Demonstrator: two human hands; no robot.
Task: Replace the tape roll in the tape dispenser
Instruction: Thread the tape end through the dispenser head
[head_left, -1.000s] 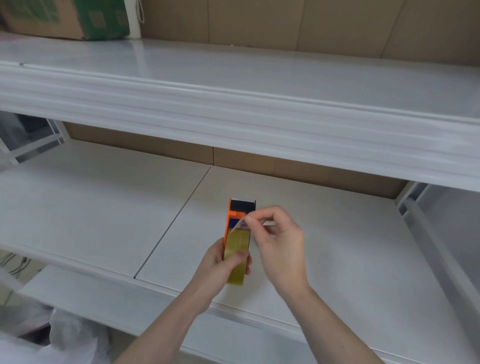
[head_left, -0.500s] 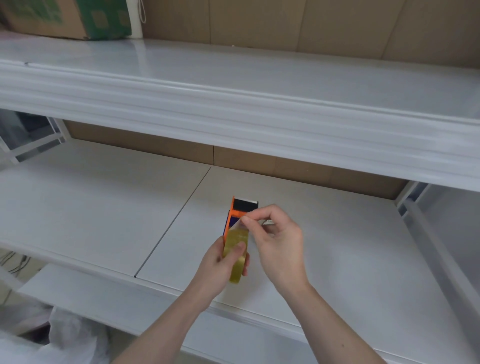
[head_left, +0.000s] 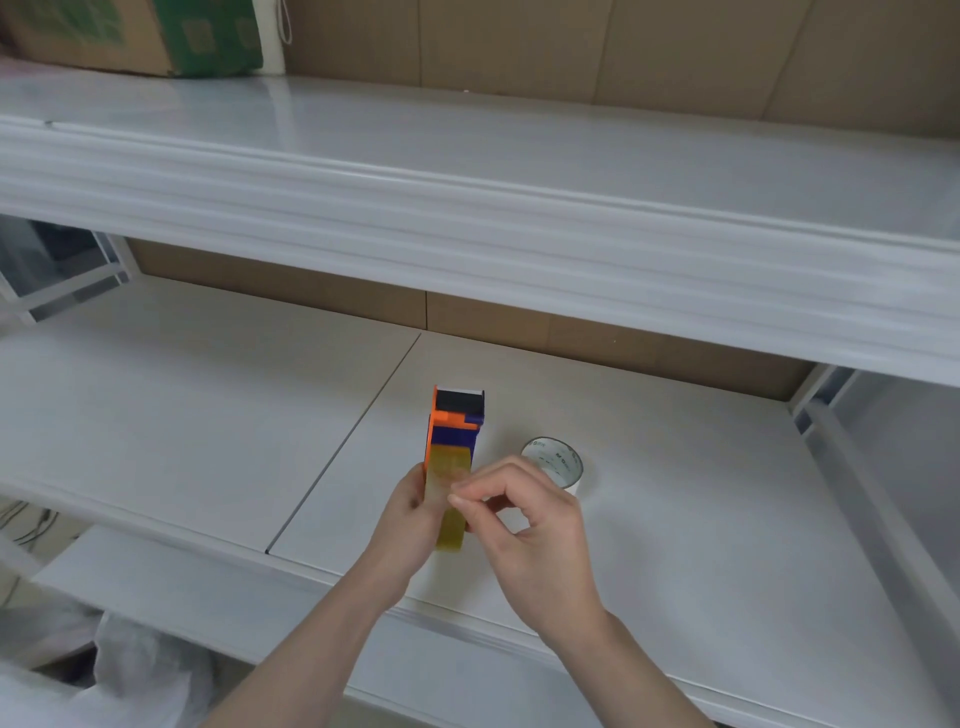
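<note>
An orange and blue tape dispenser (head_left: 457, 418) with a yellowish tape roll (head_left: 448, 499) in it is held upright over the lower white shelf (head_left: 675, 519). My left hand (head_left: 410, 514) grips it from the left side and below. My right hand (head_left: 524, 525) is beside the roll, its thumb and forefinger pinched against the roll's face; whether they hold the tape's end is unclear. An empty white cardboard tape core (head_left: 555, 461) stands on the shelf just behind my right hand.
A white upper shelf (head_left: 467, 171) overhangs the work area, with a cardboard box (head_left: 140, 36) at its far left. A white shelf post (head_left: 872, 499) runs along the right. Plastic bags (head_left: 104, 675) lie on the floor at lower left.
My right hand has slid down from the dispenser's top to the middle of the roll. The white tape core, hidden before, now shows behind it.
</note>
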